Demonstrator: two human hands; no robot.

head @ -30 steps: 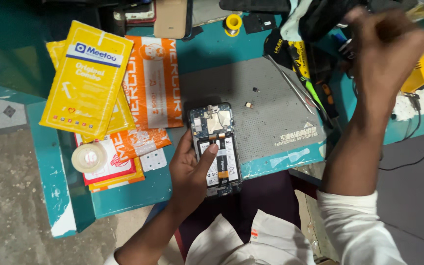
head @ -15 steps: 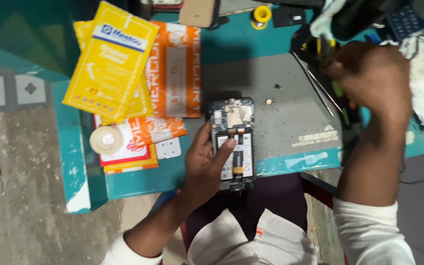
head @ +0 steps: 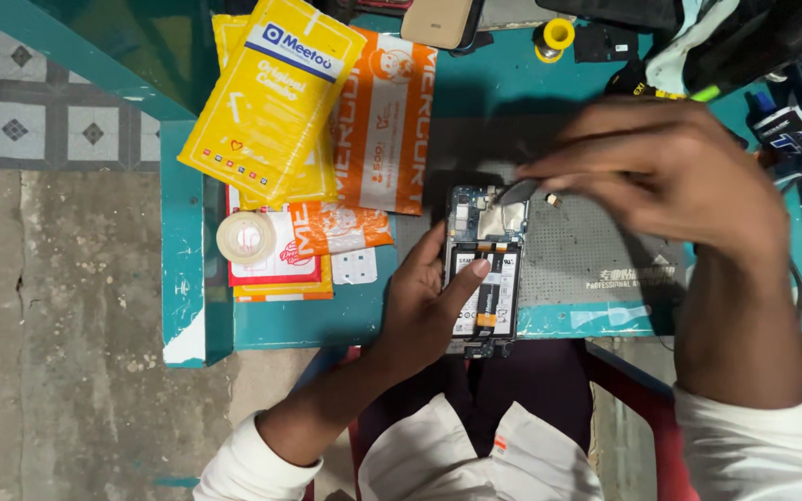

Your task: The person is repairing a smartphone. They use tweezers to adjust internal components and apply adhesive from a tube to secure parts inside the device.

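An opened phone [head: 486, 269] with its back cover off lies on a grey work mat [head: 587, 250], battery and circuit board showing. My left hand [head: 424, 301] holds the phone down from its left side, thumb resting on the battery. My right hand [head: 670, 172] hovers over the phone's top end and grips metal tweezers [head: 512, 192], whose tip touches the upper circuit board. A small loose part [head: 554, 199] lies on the mat just right of the tweezers.
Yellow and orange padded envelopes [head: 308, 111] lie stacked at the left of the teal table [head: 187, 278], beside a roll of clear tape [head: 245, 237]. Tools, a second phone [head: 438, 19] and cables crowd the back and right. A concrete floor lies to the left.
My right hand came down from the tools at the back right to the phone's top, now holding tweezers against the board. My left hand kept holding the phone.
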